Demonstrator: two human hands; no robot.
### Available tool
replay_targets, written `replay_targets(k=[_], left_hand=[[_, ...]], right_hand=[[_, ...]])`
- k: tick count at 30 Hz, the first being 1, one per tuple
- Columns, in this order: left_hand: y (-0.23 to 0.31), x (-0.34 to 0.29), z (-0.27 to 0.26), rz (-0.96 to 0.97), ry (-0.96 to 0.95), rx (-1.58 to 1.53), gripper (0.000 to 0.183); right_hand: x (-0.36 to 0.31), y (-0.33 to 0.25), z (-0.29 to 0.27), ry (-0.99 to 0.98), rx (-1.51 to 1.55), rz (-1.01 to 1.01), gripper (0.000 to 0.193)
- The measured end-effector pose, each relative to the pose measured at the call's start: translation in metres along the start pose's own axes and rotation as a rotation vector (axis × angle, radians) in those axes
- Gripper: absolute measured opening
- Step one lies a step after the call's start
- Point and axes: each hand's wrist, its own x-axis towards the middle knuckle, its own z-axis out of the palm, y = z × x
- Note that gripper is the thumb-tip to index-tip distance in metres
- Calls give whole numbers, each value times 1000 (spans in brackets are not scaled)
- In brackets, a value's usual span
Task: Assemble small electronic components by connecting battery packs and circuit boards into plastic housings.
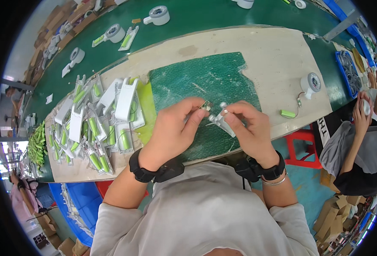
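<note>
My left hand (173,128) pinches a small green circuit board (206,105) between thumb and forefinger, above the worn green mat (184,81). Close to its right, my right hand (254,132) is closed in a pinch at a small white plastic piece (223,105); its exact kind is too small to tell. A slim white plastic part (223,125) slants between the two hands, partly covered by the right fingers, and I cannot tell whether it is held or lies on the mat.
A heap of white housings (126,100) with green battery cells covers the left of the bench. At right lie a round white unit (311,83) and a wired green battery (288,114). More white units (158,15) stand on the far green surface. A co-worker's hand (361,113) is at far right.
</note>
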Motion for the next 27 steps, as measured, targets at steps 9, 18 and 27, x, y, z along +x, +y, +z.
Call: replay_targets(k=[9, 18, 27], left_hand=[[-8, -5, 3, -18, 118, -257, 10], [-14, -1, -15, 114, 173, -106, 13], [-20, -6, 12, 191, 152, -267, 9]], right_hand=[[13, -5, 22, -70, -191, -122, 5], [27, -13, 32, -116, -266, -188, 5], [7, 0, 9, -152, -167, 39, 19]])
